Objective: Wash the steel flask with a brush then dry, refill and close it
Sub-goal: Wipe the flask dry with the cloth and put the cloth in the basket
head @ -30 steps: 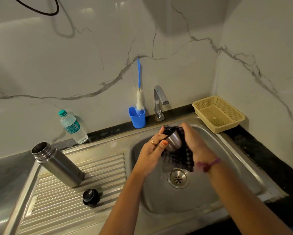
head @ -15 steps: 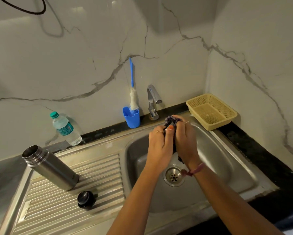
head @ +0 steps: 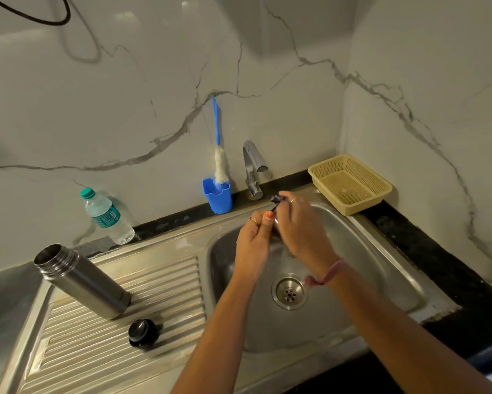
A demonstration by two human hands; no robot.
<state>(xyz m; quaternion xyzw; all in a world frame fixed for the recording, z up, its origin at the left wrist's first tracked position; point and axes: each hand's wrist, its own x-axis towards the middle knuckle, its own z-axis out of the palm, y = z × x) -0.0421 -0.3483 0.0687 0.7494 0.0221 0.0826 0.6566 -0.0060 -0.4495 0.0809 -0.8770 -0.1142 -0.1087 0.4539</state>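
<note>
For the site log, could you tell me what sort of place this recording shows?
Most likely a home kitchen sink corner: a steel sink with ribbed drainboard and tap set against marble-look walls, plus a bottle brush in a blue holder and a plastic basket beside the basin.

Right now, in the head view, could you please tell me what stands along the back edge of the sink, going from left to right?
Plastic water bottle → blue holder with the bottle brush → tap → yellow basket.
</note>
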